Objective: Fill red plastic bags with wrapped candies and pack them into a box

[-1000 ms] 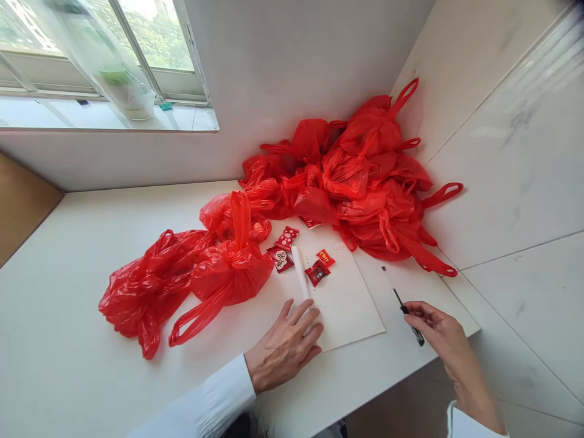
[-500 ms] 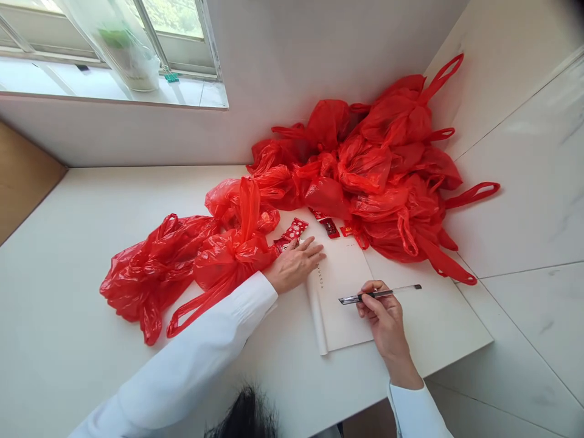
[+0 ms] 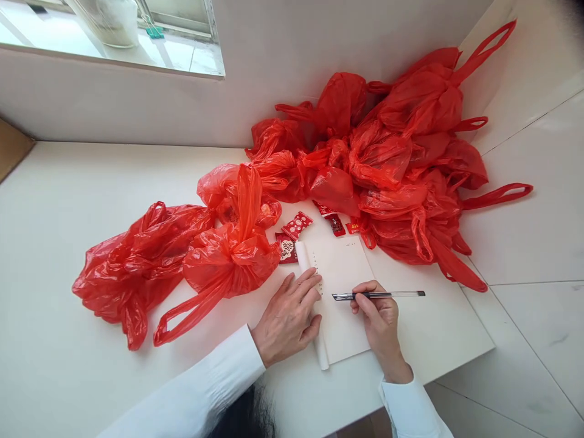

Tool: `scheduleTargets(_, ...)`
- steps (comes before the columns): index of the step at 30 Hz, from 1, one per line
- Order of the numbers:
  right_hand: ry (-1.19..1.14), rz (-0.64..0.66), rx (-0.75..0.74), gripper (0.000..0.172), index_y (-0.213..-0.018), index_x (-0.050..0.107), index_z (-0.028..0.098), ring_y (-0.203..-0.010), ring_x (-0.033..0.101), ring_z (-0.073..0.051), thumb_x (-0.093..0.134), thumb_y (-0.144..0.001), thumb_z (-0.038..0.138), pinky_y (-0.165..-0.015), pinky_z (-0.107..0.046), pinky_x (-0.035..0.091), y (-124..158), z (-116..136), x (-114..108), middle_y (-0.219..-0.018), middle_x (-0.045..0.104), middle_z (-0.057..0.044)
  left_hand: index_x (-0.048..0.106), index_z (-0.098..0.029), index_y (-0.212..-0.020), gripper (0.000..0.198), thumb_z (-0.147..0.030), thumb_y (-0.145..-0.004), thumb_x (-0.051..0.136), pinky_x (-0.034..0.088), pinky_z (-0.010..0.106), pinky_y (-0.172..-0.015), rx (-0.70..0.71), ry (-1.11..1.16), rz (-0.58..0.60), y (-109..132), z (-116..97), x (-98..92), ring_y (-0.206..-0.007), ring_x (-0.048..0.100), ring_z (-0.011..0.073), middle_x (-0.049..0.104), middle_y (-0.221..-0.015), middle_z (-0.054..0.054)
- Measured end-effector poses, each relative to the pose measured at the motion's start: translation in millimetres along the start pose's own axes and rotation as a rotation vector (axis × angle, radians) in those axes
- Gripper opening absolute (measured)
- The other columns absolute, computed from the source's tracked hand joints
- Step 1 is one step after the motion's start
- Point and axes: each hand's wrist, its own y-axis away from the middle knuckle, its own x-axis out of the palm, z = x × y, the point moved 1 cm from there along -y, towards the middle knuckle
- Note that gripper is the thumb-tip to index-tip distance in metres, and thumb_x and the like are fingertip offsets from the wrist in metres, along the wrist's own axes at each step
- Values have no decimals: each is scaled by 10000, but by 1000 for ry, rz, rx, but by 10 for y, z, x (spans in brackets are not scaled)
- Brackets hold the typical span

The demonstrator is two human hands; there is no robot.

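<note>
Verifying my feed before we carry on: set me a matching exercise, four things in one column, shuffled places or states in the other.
1. pen
2. left hand
3. teal item
4. red bags

A. on the windowsill
B. crinkled, with looped handles
C. held in the right hand
D. lying over the rolled edge of the paper

Pairs: 1-C, 2-D, 3-A, 4-B

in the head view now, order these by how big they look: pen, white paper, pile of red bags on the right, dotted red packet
1. Pile of red bags
2. White paper
Unsure: pen and dotted red packet; the pen looks longer but much thinner.
</note>
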Motion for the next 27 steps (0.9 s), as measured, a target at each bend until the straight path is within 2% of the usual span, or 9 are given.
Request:
scheduleTargets(3, 14, 2, -13, 82, -806, 660, 206, -573, 541, -93, 632, -825, 281, -524, -225, 447, 43, 45, 9, -710, 559, 24, 469, -184, -988, 174, -163, -844, 563, 410, 431, -1048, -28, 157, -119, 16, -8, -50, -1334, 412, 257, 564, -1288, 126)
scheduleTargets(6, 50, 52, -21, 117, -797, 658, 201, -557, 545, -102, 596, -850, 286, -527, -240, 456, 123, 137, 91, -704, 568, 18, 463, -170, -1085, 301, -347, -884, 601, 456, 360, -953, 15, 191, -190, 34, -52, -78, -1178, 504, 232, 583, -1183, 116)
scheduleTargets(9, 107, 136, -38, 115, -815, 655, 208, -577, 577, -117, 580, -862, 281, -556, -254, 481, 235, 228, 253, -719, 597, 10, 477, -154, -1120, 430, -531, -913, 463, 468, 339, -812, 81, 104, -176, 38, -125, -40, -928, 545, 211, 621, -989, 79)
scheduleTargets(12, 104, 155, -67, 125, -786, 646, 210, -580, 571, -116, 573, -863, 277, -545, -243, 471, 306, 240, 421, -694, 595, 12, 510, -173, -908, 393, -478, -977, 273, 424, 298, -659, 98, 38, -145, 41, -168, 41, -709, 502, 173, 589, -762, 21)
scheduleTargets(16, 13, -96, -77, 183, -621, 554, 183, -444, 425, -62, 622, -781, 237, -418, -194, 350, 218, 220, 361, -574, 496, 46, 463, -191, -754, 409, -416, -1005, 231, 370, 306, -606, 116, -29, -140, 103, -170, 119, -592, 428, 160, 527, -643, -10)
scheduleTargets(19, -38, -383, -159, 195, -618, 450, 189, -424, 331, -36, 560, -779, 186, -381, -160, 244, 57, 357, 26, -582, 451, 66, 437, -195, -720, 371, -355, -1012, 274, 352, 314, -598, 116, -76, -158, 176, -161, 121, -577, 398, 164, 500, -618, -10)
scheduleTargets(22, -82, -532, -247, 156, -645, 470, 192, -461, 405, -47, 552, -776, 180, -407, -170, 284, -49, 560, -276, -606, 481, 61, 445, -193, -724, 365, -333, -1011, 268, 369, 319, -616, 189, -79, -152, 214, -166, 110, -628, 432, 173, 522, -666, 16)
scheduleTargets(24, -100, -492, -247, 87, -694, 554, 193, -488, 490, -73, 581, -775, 209, -421, -193, 343, -57, 623, -314, -611, 533, 46, 460, -188, -734, 368, -342, -1007, 268, 393, 317, -640, 276, -64, -130, 220, -179, 114, -686, 476, 179, 547, -714, 34)
scheduleTargets(27, -79, -252, -126, 99, -830, 645, 196, -546, 605, -119, 589, -816, 276, -492, -255, 471, -16, 541, -142, -692, 634, 12, 501, -174, -768, 366, -361, -1004, 294, 433, 319, -712, 404, -56, -105, 236, -213, 141, -806, 540, 190, 594, -795, 58)
